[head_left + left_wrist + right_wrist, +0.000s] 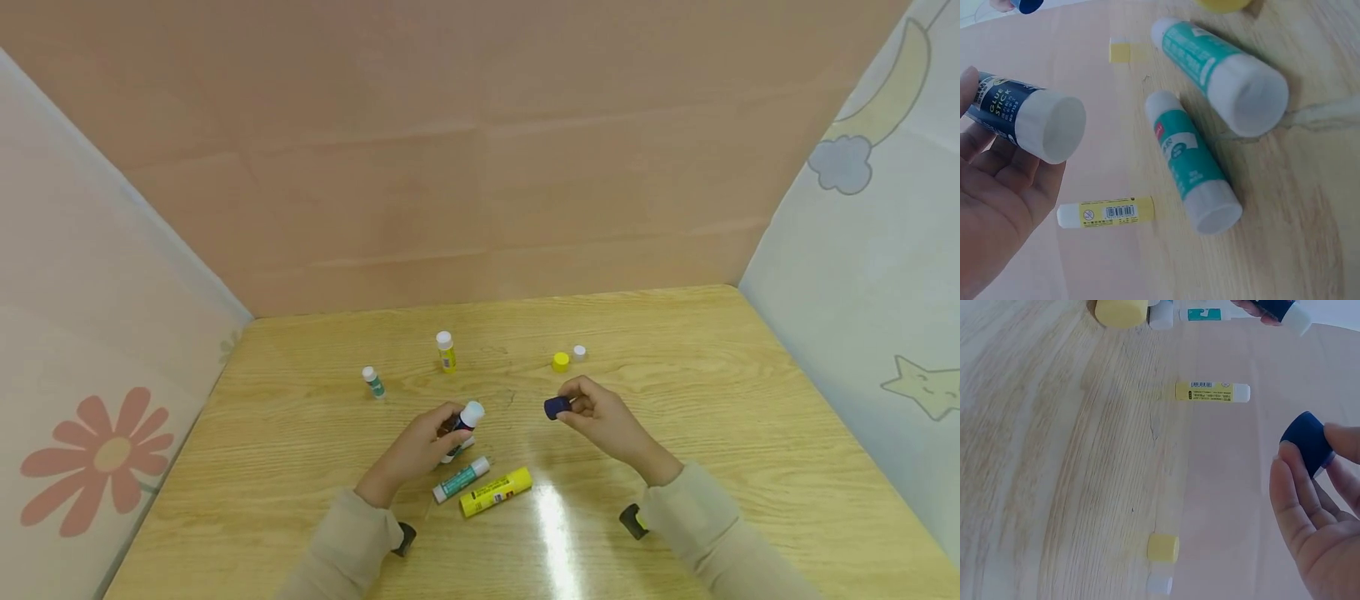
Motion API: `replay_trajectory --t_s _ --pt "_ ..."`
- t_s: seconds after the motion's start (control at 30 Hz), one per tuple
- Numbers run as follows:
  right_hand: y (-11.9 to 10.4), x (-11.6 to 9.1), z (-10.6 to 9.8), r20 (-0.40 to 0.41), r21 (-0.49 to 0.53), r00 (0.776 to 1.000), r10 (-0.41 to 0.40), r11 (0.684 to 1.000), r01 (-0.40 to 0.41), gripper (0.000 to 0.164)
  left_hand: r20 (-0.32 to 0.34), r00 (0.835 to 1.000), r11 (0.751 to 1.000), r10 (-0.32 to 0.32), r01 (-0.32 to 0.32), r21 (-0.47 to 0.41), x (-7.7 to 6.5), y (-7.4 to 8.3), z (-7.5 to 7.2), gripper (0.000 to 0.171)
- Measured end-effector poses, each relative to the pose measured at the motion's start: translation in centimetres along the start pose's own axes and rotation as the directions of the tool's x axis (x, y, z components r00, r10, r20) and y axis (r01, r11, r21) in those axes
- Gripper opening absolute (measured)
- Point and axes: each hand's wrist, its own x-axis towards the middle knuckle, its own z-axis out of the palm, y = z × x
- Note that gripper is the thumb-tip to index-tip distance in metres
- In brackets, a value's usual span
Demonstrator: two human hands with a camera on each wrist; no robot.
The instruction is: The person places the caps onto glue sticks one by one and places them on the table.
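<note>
Nearest on the wood-grain table (262, 500): one large yellow glue stick (496, 492), lying on its side. Just beyond it, one green glue stick (461, 480) with white ends, also lying down; then a second green stick (1191, 162), likewise flat, mostly hidden from the head view. Above these, the left hand (416, 448) — fingers curled round one navy glue stick (1005, 111), held tilted, white at each end, its label reading "GLUE STICK". Well apart to the right, the right hand (607, 421) — thumb and fingertips pinching one navy cap (557, 407), clear of the table and not touching the stick. Farther off at left, one small green stick (373, 382), upright, white-topped; beyond it, one slim yellow stick (447, 353), upright, white-topped. Farther right, one yellow cap (561, 362) and, just beside it, one white cap (579, 352). Farthest: a peach back panel (480, 167).
</note>
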Motion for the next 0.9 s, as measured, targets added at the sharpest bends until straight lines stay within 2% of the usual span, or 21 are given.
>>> replay_trajectory --t_s 0.17,0.57,0.9 --pt "-0.31 -0.08 0.14 0.009 -0.012 1.000 0.000 1.000 0.000 0.021 -0.003 1.000 1.000 0.020 -0.019 0.019 -0.11 0.36 0.04 0.027" --pt "-0.70 -0.08 0.25 0.020 -0.009 1.000 -0.024 1.000 0.024 0.021 -0.005 1.000 0.999 0.018 -0.017 0.045 -0.23 0.71 0.26 0.025" --pt "-0.80 -0.01 0.50 0.042 0.009 0.998 -0.052 0.999 0.051 0.021 0.013 0.999 0.999 0.039 -0.040 0.014 -0.42 0.89 0.34 0.025"
